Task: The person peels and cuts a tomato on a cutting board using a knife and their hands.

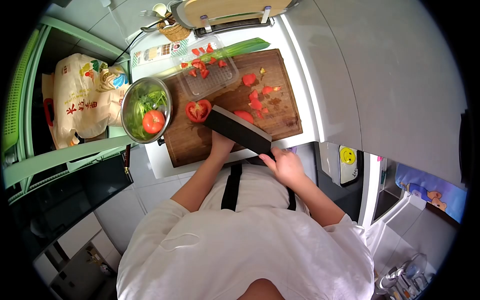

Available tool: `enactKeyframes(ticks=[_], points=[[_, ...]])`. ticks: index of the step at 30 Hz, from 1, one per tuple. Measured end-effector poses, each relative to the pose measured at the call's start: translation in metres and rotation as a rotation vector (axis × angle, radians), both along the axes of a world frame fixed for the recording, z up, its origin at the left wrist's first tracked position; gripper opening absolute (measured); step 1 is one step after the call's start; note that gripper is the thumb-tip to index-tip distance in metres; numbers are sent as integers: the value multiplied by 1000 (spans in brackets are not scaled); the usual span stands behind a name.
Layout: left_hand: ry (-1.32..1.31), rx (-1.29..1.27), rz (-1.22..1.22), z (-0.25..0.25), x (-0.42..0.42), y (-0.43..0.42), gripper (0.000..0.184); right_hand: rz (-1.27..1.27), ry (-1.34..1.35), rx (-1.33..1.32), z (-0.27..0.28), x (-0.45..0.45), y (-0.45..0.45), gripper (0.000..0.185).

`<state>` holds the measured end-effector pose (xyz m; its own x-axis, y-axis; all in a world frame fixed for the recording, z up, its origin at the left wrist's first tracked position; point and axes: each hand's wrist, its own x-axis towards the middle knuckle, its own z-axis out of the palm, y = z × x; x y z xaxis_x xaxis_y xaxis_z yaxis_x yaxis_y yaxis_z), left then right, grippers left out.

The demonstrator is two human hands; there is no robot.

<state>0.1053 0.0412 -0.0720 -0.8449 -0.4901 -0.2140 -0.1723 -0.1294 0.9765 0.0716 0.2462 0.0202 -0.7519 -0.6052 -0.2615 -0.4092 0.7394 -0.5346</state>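
Observation:
My right hand (pixel 286 165) is closed round the handle of a cleaver (pixel 237 129), whose broad dark blade slants across the near side of a wooden cutting board (pixel 187 145). Beneath the blade lies my left hand (pixel 222 143), its fingers hidden by it. A tomato half (pixel 198 111), cut face up, rests just left of the blade. A red tomato piece (pixel 244 116) shows beyond its far edge. Several chopped tomato pieces (pixel 255 104) lie to the right on the board. Other pieces sit in a clear plastic tray (pixel 227 82) at the board's far left.
At the left stands a metal bowl (pixel 124 107) holding greens and a whole tomato (pixel 153 121). A leek (pixel 245 46) lies along the board's far edge. Behind are a wicker basket (pixel 175 32) with utensils and a board rack (pixel 232 25). A printed bag (pixel 85 100) fills the left shelf.

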Motion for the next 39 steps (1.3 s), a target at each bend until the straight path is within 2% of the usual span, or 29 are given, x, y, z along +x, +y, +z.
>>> enactKeyframes(ticks=[3,6,9,12,15,18,21,24,30,36,39], points=[[-279,267,-70,20,0,-5,14,-16,-75,15,11,-2,2,48],[-110,94,18,12,3,2,9,-7,-97,13,17,-4,0,50],[46,-39,-8,-20,12,2,12,24,-27,-12,14,2,9,55],[40,-43,-1,-33,20,2,16,46,32,16,9,3,12,55],[-22,-201,-42,-26,22,1,19,65,74,20,3,0,13,53],[-96,-208,-164,-14,26,-2,23,81,46,73,6,-3,13,50],[-53,-362,-217,-27,30,-2,25,104,81,88,5,-4,13,51],[8,-278,-128,-33,32,4,26,132,111,112,6,-8,9,52],[30,-411,-126,-37,30,7,27,153,186,91,-4,-9,6,54],[47,-553,-177,-63,32,5,29,152,230,69,-10,-9,11,54],[6,-369,-168,-58,29,7,30,142,239,49,-10,-11,4,54]])
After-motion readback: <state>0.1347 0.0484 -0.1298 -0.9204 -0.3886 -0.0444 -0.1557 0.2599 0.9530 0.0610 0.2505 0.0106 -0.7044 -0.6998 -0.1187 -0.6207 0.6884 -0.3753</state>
